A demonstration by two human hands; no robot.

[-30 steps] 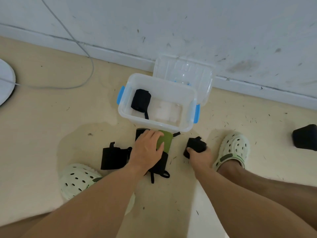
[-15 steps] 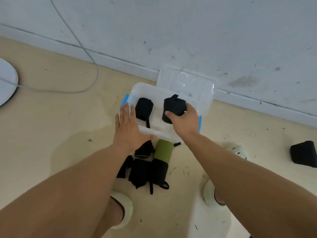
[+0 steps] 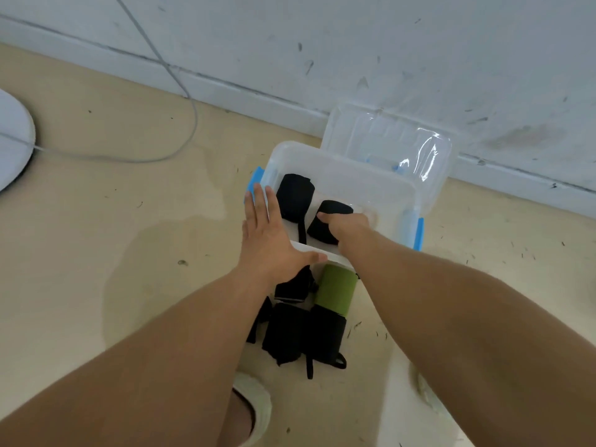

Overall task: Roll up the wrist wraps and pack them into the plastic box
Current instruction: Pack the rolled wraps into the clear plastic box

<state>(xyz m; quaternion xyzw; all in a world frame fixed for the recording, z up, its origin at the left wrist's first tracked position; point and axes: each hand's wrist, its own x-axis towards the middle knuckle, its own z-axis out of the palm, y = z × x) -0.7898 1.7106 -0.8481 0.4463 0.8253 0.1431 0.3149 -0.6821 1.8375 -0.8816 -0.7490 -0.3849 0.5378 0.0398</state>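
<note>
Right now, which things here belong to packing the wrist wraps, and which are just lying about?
Belongs to the job:
plastic box
box lid
rolled wrap in the box
wrap in the right hand
wraps on the floor

Lying about:
grey cable
white round base

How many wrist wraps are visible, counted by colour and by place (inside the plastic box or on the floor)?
Black, inside the plastic box: 2, the rolled wrap by the left wall and the rolled wrap in the right hand's grip
Black, on the floor: a pile, count unclear
Green, on the floor: 1, the green roll
Total countable: 3, plus the pile
</note>
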